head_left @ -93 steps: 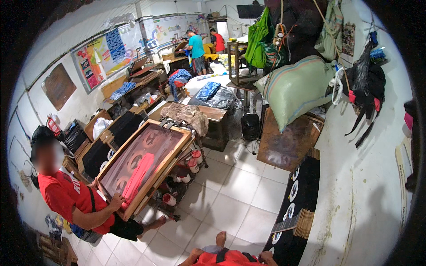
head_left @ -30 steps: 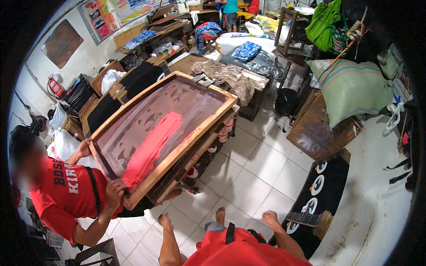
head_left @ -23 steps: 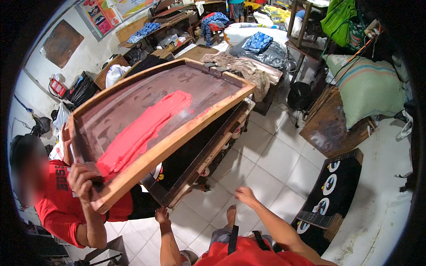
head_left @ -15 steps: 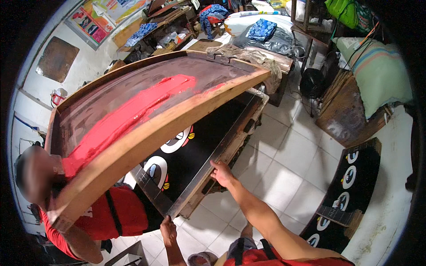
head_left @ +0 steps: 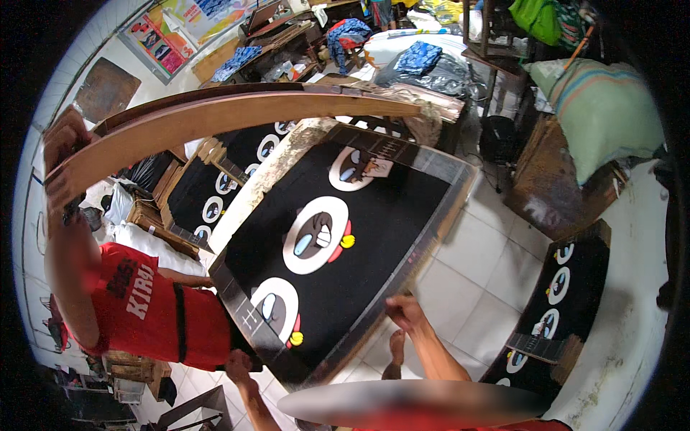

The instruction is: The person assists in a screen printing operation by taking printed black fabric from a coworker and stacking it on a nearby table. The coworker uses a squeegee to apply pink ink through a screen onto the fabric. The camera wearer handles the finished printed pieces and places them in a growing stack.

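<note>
The wooden screen frame [head_left: 215,115] has swung up since a moment ago, held high by a co-worker in red [head_left: 144,309], baring the black printed board [head_left: 345,244] on the worktop. The right hand [head_left: 404,312] grips the board's near edge, fingers curled; the left hand [head_left: 238,366] clasps its near-left corner. Colourful rectangular posters [head_left: 180,29] line the far wall.

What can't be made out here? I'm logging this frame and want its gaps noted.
- Left hand grip on the black printed board: fingers hidden behind its corner.
- Right hand contact with the board's edge: too small.
- Raised wooden screen frame: seen edge-on, mesh hidden.
- Lower edge: a blurred grey band covers the forearms.
</note>
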The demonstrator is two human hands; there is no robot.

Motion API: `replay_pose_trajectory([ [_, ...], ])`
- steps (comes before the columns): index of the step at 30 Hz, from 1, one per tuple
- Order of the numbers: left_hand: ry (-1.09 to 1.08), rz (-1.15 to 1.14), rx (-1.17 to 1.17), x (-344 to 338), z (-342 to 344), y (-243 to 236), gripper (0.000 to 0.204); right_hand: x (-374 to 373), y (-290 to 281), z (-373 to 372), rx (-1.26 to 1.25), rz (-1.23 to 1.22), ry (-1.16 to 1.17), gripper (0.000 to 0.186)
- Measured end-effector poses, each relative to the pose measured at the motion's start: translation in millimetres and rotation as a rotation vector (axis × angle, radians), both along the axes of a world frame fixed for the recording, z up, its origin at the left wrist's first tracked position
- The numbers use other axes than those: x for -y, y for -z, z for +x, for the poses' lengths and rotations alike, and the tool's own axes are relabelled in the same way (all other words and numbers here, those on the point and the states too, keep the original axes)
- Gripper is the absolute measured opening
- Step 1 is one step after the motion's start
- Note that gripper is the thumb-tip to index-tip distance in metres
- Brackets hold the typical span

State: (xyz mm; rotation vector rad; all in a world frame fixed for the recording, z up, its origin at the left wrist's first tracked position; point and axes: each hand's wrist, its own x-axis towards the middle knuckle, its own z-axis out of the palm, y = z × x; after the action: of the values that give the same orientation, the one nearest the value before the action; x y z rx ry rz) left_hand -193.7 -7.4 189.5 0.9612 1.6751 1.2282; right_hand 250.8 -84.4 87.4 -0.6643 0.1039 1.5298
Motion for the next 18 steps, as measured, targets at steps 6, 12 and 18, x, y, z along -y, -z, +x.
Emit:
replay_pose_trajectory([
  [6, 0.15, 0.234, -0.11, 51, 97, -67, 0.021, 243, -48, 26, -0.133, 0.092, 0.21, 0.044],
  [12, 0.649, 0.319, -0.313, 69, 275, -125, 0.036, 404, -70, 51, -0.088, 0.112, 0.391, 0.045],
  [18, 1.008, 0.576, -0.404, 30, 430, -196, 0.037, 462, -76, 53, -0.026, 0.174, 0.585, 0.051],
])
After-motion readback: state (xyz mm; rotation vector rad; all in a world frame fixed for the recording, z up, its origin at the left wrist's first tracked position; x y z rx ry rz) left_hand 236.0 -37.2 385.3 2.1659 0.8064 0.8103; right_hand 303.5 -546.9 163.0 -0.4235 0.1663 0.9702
